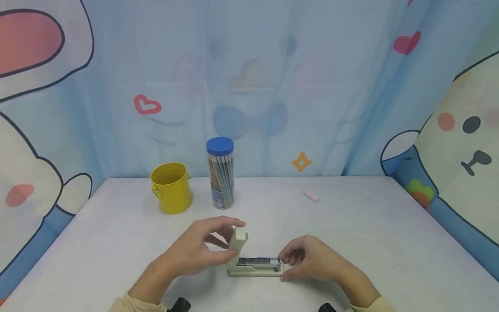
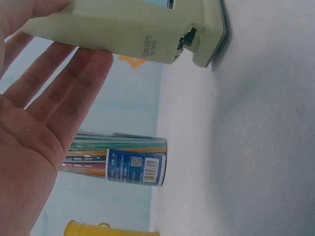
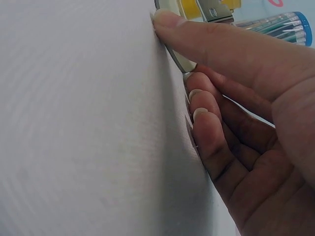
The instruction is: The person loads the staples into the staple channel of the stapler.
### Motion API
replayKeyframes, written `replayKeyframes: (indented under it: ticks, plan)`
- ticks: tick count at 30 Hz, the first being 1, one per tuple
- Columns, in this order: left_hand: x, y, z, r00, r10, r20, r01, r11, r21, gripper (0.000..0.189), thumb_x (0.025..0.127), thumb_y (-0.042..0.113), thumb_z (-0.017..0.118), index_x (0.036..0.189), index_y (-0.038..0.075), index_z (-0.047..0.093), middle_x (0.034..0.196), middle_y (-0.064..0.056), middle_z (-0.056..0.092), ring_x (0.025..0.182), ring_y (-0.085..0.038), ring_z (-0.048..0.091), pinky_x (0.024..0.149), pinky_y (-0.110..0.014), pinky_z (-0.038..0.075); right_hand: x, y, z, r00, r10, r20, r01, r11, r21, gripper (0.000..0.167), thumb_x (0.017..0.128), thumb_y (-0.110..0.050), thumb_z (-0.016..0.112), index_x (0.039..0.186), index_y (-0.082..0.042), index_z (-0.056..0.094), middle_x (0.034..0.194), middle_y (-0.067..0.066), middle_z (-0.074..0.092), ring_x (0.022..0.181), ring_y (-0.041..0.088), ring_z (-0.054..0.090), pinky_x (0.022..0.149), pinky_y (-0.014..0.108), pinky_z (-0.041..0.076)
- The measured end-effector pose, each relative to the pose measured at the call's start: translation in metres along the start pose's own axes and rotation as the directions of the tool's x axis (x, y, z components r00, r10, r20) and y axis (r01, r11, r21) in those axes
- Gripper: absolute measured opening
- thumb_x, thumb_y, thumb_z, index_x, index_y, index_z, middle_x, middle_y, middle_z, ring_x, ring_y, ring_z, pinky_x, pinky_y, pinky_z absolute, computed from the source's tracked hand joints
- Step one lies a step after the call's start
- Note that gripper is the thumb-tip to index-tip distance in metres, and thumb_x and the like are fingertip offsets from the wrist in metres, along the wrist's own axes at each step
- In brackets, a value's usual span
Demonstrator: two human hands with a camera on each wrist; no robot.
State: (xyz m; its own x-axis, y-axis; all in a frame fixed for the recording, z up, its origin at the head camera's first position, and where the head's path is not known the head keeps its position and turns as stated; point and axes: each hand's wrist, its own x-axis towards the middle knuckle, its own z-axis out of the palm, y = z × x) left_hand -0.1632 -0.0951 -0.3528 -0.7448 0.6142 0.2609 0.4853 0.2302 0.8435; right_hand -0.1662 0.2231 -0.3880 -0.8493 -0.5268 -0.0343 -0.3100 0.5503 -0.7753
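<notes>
A pale green stapler [image 1: 253, 273] lies on the white table with its top arm [image 1: 236, 244] swung up at the left end. My left hand [image 1: 192, 250] grips that raised arm between thumb and fingers. In the left wrist view the arm's side [image 2: 118, 34] shows small lettering. Down at the right end of the base, my right hand [image 1: 313, 259] pinches the edge between thumb and forefinger, its other fingers curled in. The metal staple channel [image 1: 259, 261] is exposed between the hands. Whether staples lie inside is too small to tell.
Behind my left hand stands a yellow bucket [image 1: 177, 195]. Beside it is a clear jar of pencils [image 1: 221, 177] with a blue lid. A small pink block [image 1: 311, 196] lies at the back right. A printed blue curtain [image 1: 253, 52] hangs along the table's far edge.
</notes>
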Motion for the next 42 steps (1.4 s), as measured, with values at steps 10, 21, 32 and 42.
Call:
replayKeyframes:
  ticks: [10,21,32,42]
  plan:
    - [0.010,-0.001,0.017,0.994,0.107,0.034,-0.112,0.979,0.173,0.050,0.089,0.013,0.076,0.134,0.029,0.063,0.112,0.015,0.064,0.094,-0.008,0.061,0.081,-0.032,0.054,0.005,0.000,0.002,1.000,0.019,0.002,-0.019,1.000,-0.017,0.029,0.068,-0.022,0.093,0.090,-0.014,0.077,0.080,-0.005,0.066,0.071,0.012,0.058,0.063,0.025,0.049]
    - [0.032,-0.004,0.041,0.982,0.106,0.155,-0.153,0.930,0.335,0.036,0.088,0.016,0.075,0.124,0.021,0.071,0.103,0.014,0.067,0.086,0.000,0.056,0.077,-0.021,0.047,0.006,-0.001,0.004,1.000,-0.004,0.008,0.004,1.000,0.002,0.030,0.068,-0.022,0.093,0.089,-0.013,0.073,0.080,-0.003,0.064,0.070,0.012,0.058,0.062,0.025,0.049]
    - [0.029,-0.012,0.048,0.995,0.047,0.085,-0.067,0.966,0.249,0.032,0.089,0.030,0.079,0.118,0.018,0.074,0.099,0.017,0.065,0.087,0.000,0.057,0.079,-0.022,0.049,0.001,0.002,-0.002,0.995,-0.094,-0.039,0.098,0.989,0.112,0.083,0.066,-0.021,0.096,0.137,-0.004,0.057,0.118,0.012,0.060,0.095,0.025,0.063,0.079,0.033,0.055]
    - [0.034,-0.005,0.059,0.993,-0.009,0.114,-0.040,0.907,0.419,0.026,0.088,0.024,0.079,0.113,0.017,0.077,0.099,0.017,0.066,0.089,0.003,0.056,0.085,-0.021,0.047,0.000,0.007,-0.005,0.988,-0.143,-0.059,0.151,0.975,0.162,0.093,0.067,-0.018,0.095,0.146,-0.004,0.048,0.132,0.018,0.055,0.113,0.035,0.060,0.091,0.034,0.052]
